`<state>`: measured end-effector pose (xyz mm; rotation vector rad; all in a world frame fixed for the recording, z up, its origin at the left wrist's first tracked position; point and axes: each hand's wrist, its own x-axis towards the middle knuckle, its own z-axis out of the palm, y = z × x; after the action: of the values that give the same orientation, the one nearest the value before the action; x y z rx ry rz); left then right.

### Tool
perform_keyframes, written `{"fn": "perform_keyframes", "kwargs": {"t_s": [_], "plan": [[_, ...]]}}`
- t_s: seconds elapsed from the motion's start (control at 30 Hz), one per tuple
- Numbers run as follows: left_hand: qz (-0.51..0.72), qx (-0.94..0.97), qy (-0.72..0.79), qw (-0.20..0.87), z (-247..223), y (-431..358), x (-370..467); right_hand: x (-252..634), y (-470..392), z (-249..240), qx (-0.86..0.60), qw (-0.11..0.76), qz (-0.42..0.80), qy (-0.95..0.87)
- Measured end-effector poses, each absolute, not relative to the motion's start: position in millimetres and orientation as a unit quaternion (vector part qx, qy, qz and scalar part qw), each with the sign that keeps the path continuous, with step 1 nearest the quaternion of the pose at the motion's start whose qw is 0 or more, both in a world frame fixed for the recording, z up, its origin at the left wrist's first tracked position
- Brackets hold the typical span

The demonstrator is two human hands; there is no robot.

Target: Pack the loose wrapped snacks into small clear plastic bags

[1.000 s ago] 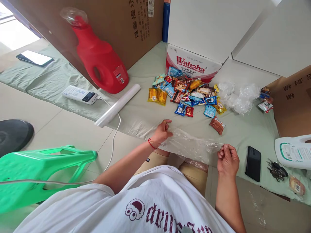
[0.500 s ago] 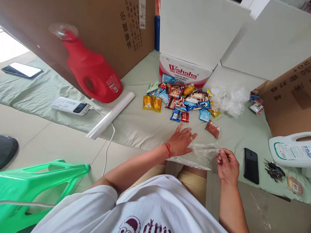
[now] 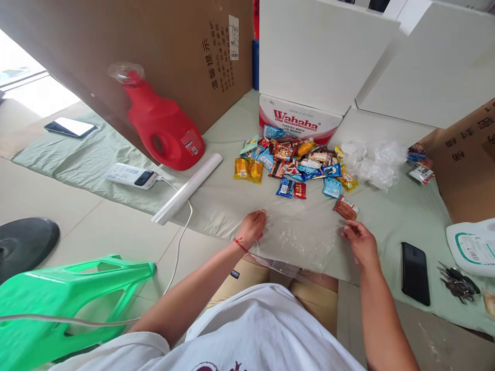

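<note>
A sheet of clear plastic film (image 3: 297,239) is spread between my hands over the front edge of the green cloth. My left hand (image 3: 252,226), with a red cord at the wrist, is closed on the film's left side. At the upper right corner of the film, my right hand (image 3: 359,239) pinches it between thumb and fingers. A brown snack packet (image 3: 346,207) lies just beyond my right hand. Farther back is a pile of wrapped snacks (image 3: 294,157), with a blue packet (image 3: 285,188) and a red packet (image 3: 299,190) at its near side.
A roll of clear film (image 3: 187,189) lies to the left, near a red jug (image 3: 164,123) and a white power bank (image 3: 131,175). Crumpled plastic balls (image 3: 373,162) sit right of the snacks. A black phone (image 3: 415,273) and keys (image 3: 458,283) lie at right. A green stool (image 3: 73,288) stands lower left.
My left hand has moved left and closed on the film's left side. The film now lies flatter and wider. My right hand has shifted slightly up, still pinching its edge.
</note>
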<state>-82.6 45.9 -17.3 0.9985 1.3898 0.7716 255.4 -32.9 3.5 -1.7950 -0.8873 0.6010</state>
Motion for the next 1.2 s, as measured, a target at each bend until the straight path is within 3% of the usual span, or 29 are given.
{"fn": "perform_keyframes", "kwargs": {"t_s": [0.1, 0.17, 0.33, 0.5, 0.57, 0.67, 0.73, 1.0, 1.2], "plan": [[0.327, 0.439, 0.600, 0.584, -20.3, 43.4, -78.5, 223.4, -32.0, 35.3, -0.743, 0.481, 0.018, -0.464], [0.323, 0.444, 0.600, 0.581, -19.8, 43.1, -75.9, 190.6, -38.7, 51.9, -0.689, 0.466, -0.039, -0.553], [0.300, 0.495, 0.629, 0.519, -1.0, 35.1, -80.2, 106.5, -44.5, 33.4, -0.594, 0.273, 0.087, -0.752], [0.392, 0.649, 0.621, 0.198, 39.6, 16.1, -86.4, 73.1, -36.3, -9.6, -0.588, 0.153, 0.096, -0.789], [0.364, 0.741, 0.526, 0.202, 47.3, 15.9, -80.0, 70.3, -34.4, -15.6, -0.579, 0.136, 0.102, -0.797], [0.269, 0.823, 0.404, 0.295, 36.2, 31.2, -66.8, 73.9, -35.3, -17.2, -0.568, 0.121, 0.118, -0.805], [0.245, 0.807, 0.436, 0.314, 16.7, 46.8, -64.1, 83.9, -40.5, -17.2, -0.560, 0.125, 0.134, -0.808], [0.184, 0.845, 0.458, 0.207, -32.7, 60.1, -94.6, 172.2, -40.9, 0.9, -0.561, 0.254, 0.261, -0.743], [0.117, 0.870, 0.463, 0.118, -33.2, 56.4, -91.3, 212.7, 93.3, 33.0, -0.700, 0.249, 0.105, -0.661]]}}
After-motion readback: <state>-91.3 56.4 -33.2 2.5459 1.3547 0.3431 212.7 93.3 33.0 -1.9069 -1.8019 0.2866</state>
